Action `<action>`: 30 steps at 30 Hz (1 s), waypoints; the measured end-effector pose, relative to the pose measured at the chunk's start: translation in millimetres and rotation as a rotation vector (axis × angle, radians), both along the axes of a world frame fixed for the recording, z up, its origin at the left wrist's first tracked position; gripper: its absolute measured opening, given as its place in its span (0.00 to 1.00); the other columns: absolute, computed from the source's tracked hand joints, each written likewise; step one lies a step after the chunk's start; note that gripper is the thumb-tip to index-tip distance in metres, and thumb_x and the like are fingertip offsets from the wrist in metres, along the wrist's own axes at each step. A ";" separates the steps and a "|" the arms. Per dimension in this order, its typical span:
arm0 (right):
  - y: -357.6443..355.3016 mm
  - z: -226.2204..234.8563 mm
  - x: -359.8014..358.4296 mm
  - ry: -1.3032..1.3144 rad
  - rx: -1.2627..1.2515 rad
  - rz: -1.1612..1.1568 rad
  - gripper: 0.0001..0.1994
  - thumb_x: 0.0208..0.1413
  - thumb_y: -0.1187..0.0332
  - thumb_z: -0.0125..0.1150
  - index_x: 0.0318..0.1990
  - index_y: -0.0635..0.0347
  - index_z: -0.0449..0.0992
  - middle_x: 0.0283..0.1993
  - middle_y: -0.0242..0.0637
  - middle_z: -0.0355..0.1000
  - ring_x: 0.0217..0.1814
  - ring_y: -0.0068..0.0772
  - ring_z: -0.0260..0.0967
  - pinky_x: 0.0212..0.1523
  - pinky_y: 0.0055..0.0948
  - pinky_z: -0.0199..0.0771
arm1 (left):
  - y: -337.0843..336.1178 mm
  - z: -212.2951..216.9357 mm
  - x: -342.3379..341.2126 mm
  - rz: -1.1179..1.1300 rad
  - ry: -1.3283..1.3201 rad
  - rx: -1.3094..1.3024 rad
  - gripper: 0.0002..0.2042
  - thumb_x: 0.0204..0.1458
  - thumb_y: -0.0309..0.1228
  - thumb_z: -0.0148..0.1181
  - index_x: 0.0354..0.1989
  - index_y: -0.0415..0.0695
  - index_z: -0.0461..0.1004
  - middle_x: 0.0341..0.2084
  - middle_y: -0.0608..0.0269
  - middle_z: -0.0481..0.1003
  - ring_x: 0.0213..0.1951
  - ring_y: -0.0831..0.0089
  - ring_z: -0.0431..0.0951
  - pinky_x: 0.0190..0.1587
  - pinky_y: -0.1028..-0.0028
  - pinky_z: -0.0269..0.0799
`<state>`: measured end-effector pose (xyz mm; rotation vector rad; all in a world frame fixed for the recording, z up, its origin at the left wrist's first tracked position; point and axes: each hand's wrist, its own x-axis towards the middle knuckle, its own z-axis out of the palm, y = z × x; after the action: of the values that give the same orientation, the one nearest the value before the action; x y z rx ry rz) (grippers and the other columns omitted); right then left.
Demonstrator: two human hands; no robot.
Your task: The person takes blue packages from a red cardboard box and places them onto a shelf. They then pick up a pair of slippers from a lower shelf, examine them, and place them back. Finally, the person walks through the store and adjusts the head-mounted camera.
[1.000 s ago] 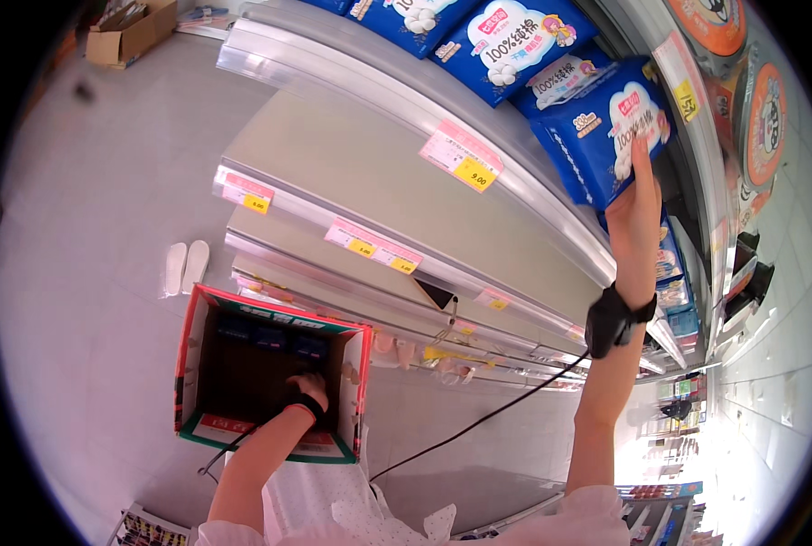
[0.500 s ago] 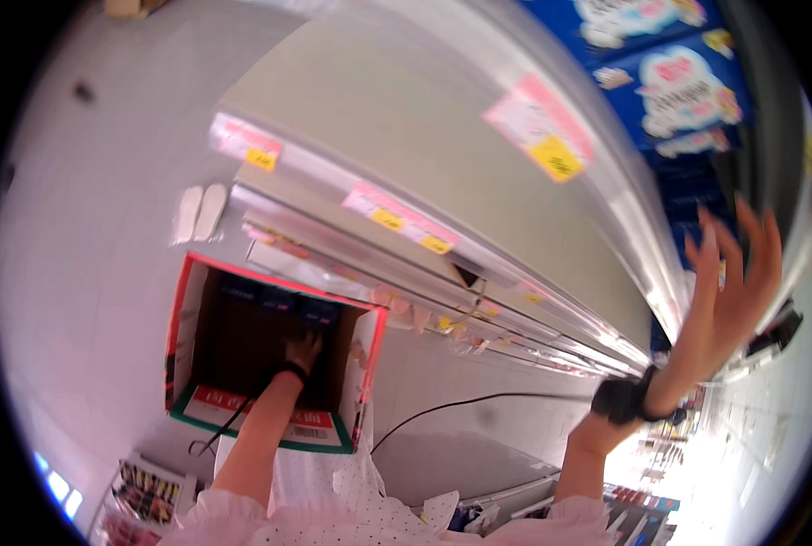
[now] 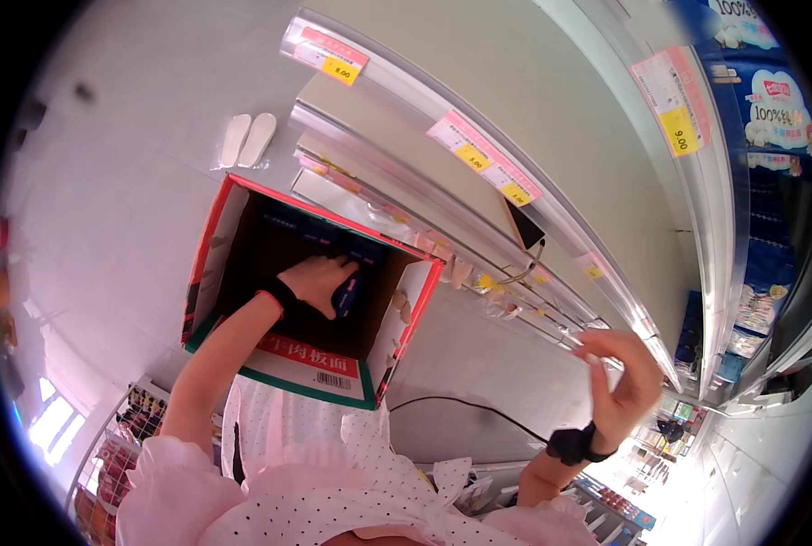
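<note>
The left forearm [image 3: 219, 369] slants forward and inward, ending in the left grip [image 3: 313, 282], fingers [image 3: 337, 266] curled. The right grip [image 3: 617, 378] is raised, fingers loosely bent.

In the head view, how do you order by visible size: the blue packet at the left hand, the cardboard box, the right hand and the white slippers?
1. cardboard box
2. right hand
3. white slippers, counted together
4. blue packet, partly hidden by the left hand
</note>
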<state>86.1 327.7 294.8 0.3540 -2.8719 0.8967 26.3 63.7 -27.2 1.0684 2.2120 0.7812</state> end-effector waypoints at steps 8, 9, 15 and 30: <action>-45.1 -29.0 -26.9 -0.242 0.057 0.379 0.22 0.31 0.72 0.67 0.41 0.61 0.72 0.39 0.40 0.70 0.36 0.38 0.68 0.35 0.24 0.67 | -60.1 186.2 -8.1 0.133 -0.168 0.552 0.36 0.20 0.34 0.66 0.47 0.45 0.60 0.42 0.59 0.64 0.42 0.67 0.69 0.34 0.74 0.71; -53.9 -34.0 -30.2 -0.224 0.025 0.427 0.25 0.31 0.68 0.68 0.43 0.62 0.70 0.39 0.42 0.70 0.38 0.40 0.68 0.37 0.27 0.66 | -63.3 197.4 -9.3 0.111 -0.203 0.649 0.37 0.19 0.33 0.65 0.47 0.43 0.60 0.43 0.58 0.64 0.44 0.65 0.68 0.37 0.74 0.70; -81.9 -21.5 -33.5 -0.606 -0.087 0.587 0.38 0.29 0.54 0.70 0.50 0.63 0.63 0.39 0.47 0.68 0.41 0.46 0.67 0.41 0.32 0.66 | -50.2 255.2 -7.5 -0.134 -0.157 0.964 0.36 0.18 0.28 0.60 0.48 0.36 0.61 0.46 0.52 0.64 0.42 0.60 0.68 0.43 0.69 0.65; 36.8 101.0 -75.4 0.277 -0.960 -0.373 0.24 0.47 0.56 0.59 0.47 0.65 0.65 0.43 0.35 0.67 0.43 0.21 0.66 0.40 0.21 0.67 | -14.8 165.4 29.6 0.441 -0.153 0.650 0.14 0.38 0.15 0.50 0.36 0.39 0.69 0.23 0.64 0.74 0.22 0.76 0.73 0.27 0.82 0.69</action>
<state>10.7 364.5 395.9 -0.1461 -1.8592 1.7762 55.9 49.0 138.2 0.7440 2.1281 1.7970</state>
